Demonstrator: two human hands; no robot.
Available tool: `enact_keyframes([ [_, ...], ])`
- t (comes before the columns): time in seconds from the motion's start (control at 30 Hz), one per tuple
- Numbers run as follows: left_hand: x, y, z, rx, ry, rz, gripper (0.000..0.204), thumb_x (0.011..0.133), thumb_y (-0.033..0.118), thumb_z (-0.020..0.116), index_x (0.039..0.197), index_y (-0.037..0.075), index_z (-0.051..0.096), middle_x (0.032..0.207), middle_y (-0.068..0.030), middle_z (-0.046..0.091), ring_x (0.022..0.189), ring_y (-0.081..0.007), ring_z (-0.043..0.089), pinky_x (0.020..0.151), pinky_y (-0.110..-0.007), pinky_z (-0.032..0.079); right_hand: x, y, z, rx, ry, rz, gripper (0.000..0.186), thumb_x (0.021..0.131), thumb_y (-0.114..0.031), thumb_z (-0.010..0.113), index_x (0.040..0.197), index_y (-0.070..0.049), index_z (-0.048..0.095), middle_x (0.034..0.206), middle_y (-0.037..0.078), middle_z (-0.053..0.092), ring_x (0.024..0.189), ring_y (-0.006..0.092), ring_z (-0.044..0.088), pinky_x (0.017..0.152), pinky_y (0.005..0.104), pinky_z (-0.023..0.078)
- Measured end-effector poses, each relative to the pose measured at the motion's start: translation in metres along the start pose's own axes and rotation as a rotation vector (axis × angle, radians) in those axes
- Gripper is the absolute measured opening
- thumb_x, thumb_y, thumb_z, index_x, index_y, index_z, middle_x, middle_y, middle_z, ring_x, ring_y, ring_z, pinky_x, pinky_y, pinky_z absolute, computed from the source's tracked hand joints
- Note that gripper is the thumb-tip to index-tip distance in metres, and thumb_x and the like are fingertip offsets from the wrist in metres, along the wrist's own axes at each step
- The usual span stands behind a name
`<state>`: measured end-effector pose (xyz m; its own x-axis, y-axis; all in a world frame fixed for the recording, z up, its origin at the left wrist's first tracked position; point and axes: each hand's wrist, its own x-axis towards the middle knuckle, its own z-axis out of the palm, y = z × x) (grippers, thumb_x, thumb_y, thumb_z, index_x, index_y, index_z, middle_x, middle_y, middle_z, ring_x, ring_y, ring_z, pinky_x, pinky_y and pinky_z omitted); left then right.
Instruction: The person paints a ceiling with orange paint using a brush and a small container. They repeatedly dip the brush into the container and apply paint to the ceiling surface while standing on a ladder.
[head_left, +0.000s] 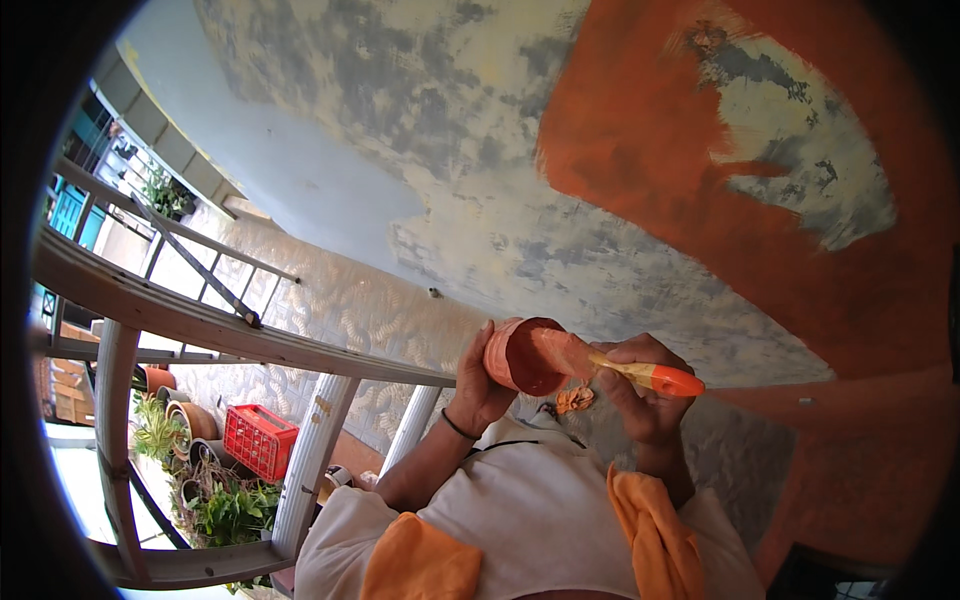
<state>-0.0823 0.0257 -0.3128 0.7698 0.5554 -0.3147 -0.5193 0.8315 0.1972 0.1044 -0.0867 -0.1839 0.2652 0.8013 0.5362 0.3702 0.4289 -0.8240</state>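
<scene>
My left hand (477,388) is wrapped round a small paint pot (502,357) coated in orange paint, tilted with its mouth toward the right. My right hand (645,405) grips a paintbrush (676,381) with a wooden handle and a bright orange end. The brush's paint-covered bristles are at the pot's mouth; whether they touch the inside cannot be made out. Both hands are in front of my chest. Beyond them is a wall with patchy grey and cream areas (480,180) and fresh-looking orange paint (630,130).
An aluminium ladder (320,440) stands close on my left, with another ladder (215,270) behind it. A red plastic crate (260,441) and several potted plants (232,512) are on the ground below. An orange cloth (655,525) hangs over my shoulder.
</scene>
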Motion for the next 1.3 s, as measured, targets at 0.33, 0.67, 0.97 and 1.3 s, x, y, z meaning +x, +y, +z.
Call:
enact_keyframes([
  [0.33,0.001,-0.003,-0.009,0.000,0.051,0.001,0.073,0.107,0.060,0.055,0.146,0.000,0.061,0.146,-0.0201,0.067,0.136,-0.0353,0.063,0.120,-0.054,0.047,-0.006,-0.001,0.002,-0.007,0.010,-0.012,0.020,0.093,0.000,0.081,0.111,0.000,0.072,0.099,0.017,0.078,0.081,0.0170,0.073,0.071,0.0282,0.056],
  [0.67,-0.006,-0.002,-0.009,-0.039,0.006,-0.014,0.057,0.109,0.054,0.055,0.141,0.007,0.063,0.140,-0.0122,0.070,0.133,-0.0287,0.065,0.119,-0.049,0.047,-0.010,-0.003,0.005,0.021,0.021,-0.003,0.020,0.094,0.002,0.080,0.112,0.001,0.071,0.101,0.017,0.078,0.084,0.0163,0.074,0.073,0.0285,0.057],
  [0.97,-0.004,-0.002,-0.012,-0.046,0.043,-0.003,0.073,0.107,0.061,0.054,0.151,0.002,0.057,0.150,-0.0173,0.063,0.140,-0.0355,0.060,0.117,-0.059,0.048,-0.009,-0.006,0.006,0.161,0.176,0.111,0.020,0.095,0.004,0.079,0.112,0.003,0.069,0.107,0.021,0.078,0.096,0.0213,0.076,0.089,0.0346,0.062],
  [1.3,-0.002,-0.001,-0.010,-0.047,-0.002,-0.014,0.071,0.106,0.060,0.056,0.149,0.004,0.058,0.149,-0.0186,0.064,0.139,-0.0366,0.060,0.116,-0.060,0.050,-0.011,0.012,0.004,0.413,0.300,0.297,0.013,0.101,-0.008,0.074,0.099,-0.001,0.063,0.106,0.024,0.078,0.088,0.0256,0.076,0.081,0.0383,0.063],
])
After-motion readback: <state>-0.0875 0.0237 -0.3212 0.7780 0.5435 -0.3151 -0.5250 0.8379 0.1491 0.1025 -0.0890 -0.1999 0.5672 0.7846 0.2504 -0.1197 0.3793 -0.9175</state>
